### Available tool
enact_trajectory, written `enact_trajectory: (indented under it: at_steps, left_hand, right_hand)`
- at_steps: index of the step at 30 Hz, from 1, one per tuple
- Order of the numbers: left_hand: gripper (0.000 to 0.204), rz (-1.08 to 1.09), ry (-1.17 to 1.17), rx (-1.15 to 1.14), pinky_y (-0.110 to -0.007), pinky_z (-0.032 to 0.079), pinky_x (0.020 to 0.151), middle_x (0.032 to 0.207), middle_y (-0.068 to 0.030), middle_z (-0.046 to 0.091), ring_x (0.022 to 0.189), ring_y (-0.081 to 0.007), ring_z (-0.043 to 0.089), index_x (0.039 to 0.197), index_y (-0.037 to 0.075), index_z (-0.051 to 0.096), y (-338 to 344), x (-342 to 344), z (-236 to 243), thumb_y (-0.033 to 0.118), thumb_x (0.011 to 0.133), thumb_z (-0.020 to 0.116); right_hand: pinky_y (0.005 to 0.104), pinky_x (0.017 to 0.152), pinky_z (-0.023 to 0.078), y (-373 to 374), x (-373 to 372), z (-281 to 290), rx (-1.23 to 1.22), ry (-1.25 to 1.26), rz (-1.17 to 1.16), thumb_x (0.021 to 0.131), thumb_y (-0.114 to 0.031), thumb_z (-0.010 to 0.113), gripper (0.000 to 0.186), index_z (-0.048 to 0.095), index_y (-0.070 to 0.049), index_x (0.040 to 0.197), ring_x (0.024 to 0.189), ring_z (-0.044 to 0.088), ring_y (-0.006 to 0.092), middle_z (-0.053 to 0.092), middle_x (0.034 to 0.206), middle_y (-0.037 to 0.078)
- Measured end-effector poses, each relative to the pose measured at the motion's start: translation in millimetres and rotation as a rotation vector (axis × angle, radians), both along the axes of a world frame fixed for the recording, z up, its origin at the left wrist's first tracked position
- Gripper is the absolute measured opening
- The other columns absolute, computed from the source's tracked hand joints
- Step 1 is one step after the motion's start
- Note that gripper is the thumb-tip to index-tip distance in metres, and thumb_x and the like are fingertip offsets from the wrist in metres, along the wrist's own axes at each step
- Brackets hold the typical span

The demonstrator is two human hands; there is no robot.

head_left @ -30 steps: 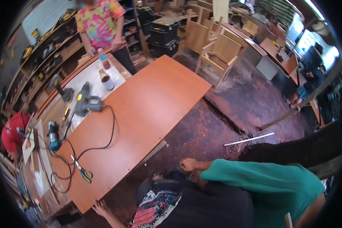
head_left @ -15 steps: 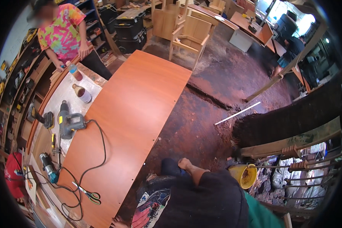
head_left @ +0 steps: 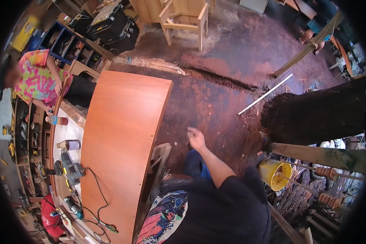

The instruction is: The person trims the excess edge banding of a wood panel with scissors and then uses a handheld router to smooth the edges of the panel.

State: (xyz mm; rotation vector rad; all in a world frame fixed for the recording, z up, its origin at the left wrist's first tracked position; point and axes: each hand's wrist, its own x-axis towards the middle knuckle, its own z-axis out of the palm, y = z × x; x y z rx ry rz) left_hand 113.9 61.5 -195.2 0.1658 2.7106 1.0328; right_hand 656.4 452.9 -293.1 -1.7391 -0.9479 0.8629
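Note:
My right hand (head_left: 197,139) is held out over the floor beside my blue-clad knee, empty, with its fingers loosely bent and apart. My left hand is out of view. To my left lies a large, smooth orange-brown wooden panel (head_left: 118,142) with small dark holes along its near-right edge. On its left side rests a grey heat gun (head_left: 72,171), its black cord (head_left: 103,191) looping over the panel. Green-and-black-handled scissors (head_left: 111,228) lie under the cord at the lower edge. My right hand is apart from the panel.
Two bottles, one brownish (head_left: 69,144) and one reddish (head_left: 57,120), lie past the panel, near a person in a tie-dye shirt (head_left: 36,77). A wooden chair (head_left: 184,25), a white strip (head_left: 265,94), a dark trunk-like post (head_left: 317,112) and a yellow bucket (head_left: 275,175) surround the floor.
My view has swung, so the panel now appears farther left and more upright. My right hand has lifted off my knee and reached forward. My left hand has left the lower edge of view.

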Motion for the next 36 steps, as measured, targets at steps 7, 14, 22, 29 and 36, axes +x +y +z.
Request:
enact_trajectory:
  at_steps: [7, 14, 22, 29, 36]
  left_hand:
    - [0.081, -0.204, 0.101, -0.036, -0.048, 0.049, 0.104, 0.148, -0.0306, 0.048, 0.127, -0.0416, 0.057, 0.164, 0.004, 0.021, 31.7, 9.6, 25.5, 0.025, 0.101, 0.067]
    - [0.075, -0.418, 0.346, -0.118, -0.049, 0.048, 0.106, 0.149, -0.0311, 0.041, 0.125, -0.0416, 0.057, 0.158, 0.001, 0.035, 86.8, 129.1, 81.7, 0.031, 0.099, 0.070]
    - [0.064, -0.529, 0.541, -0.179, -0.050, 0.039, 0.111, 0.137, -0.0291, 0.047, 0.128, -0.0442, 0.047, 0.147, -0.004, 0.044, 142.8, 238.2, 108.2, 0.022, 0.095, 0.070]
    - [0.054, -0.275, 0.495, 0.053, -0.039, 0.051, 0.096, 0.130, -0.0182, 0.050, 0.109, -0.0283, 0.057, 0.143, 0.002, 0.051, 154.0, 276.6, 127.8, 0.012, 0.093, 0.070]
    - [0.029, -0.012, 0.491, 0.268, -0.033, 0.055, 0.083, 0.112, -0.0133, 0.064, 0.094, -0.0210, 0.065, 0.122, 0.000, 0.067, 146.3, 249.1, 129.2, 0.010, 0.095, 0.069]
  right_hand:
    - [0.0286, 0.065, 0.054, 134.9, 36.0, 68.5, 0.018, 0.882, 0.061, 0.104, -0.020, 0.065, 0.033, 0.067, -0.009, 0.135, 0.075, 0.063, 0.0103, 0.069, 0.100, 0.003]
    - [0.0315, 0.072, 0.056, 193.6, 30.5, 91.2, 0.085, 1.244, 0.075, 0.103, -0.029, 0.068, 0.039, 0.064, -0.010, 0.137, 0.079, 0.064, 0.0122, 0.070, 0.105, 0.003]
    - [0.0382, 0.086, 0.049, 223.5, 44.1, 54.2, 0.120, 1.430, 0.119, 0.102, -0.026, 0.065, 0.020, 0.068, -0.014, 0.117, 0.101, 0.061, 0.0199, 0.069, 0.111, 0.001]
    - [0.0467, 0.109, 0.042, 227.2, 67.4, 31.2, 0.156, 1.447, 0.330, 0.103, -0.024, 0.063, 0.032, 0.063, -0.010, 0.131, 0.123, 0.057, 0.0257, 0.064, 0.132, 0.003]
    - [0.0459, 0.093, 0.056, 163.1, 89.6, -54.4, -0.333, 0.874, 0.577, 0.099, -0.027, 0.063, 0.044, 0.060, -0.008, 0.138, 0.109, 0.063, 0.0258, 0.064, 0.129, 0.009]
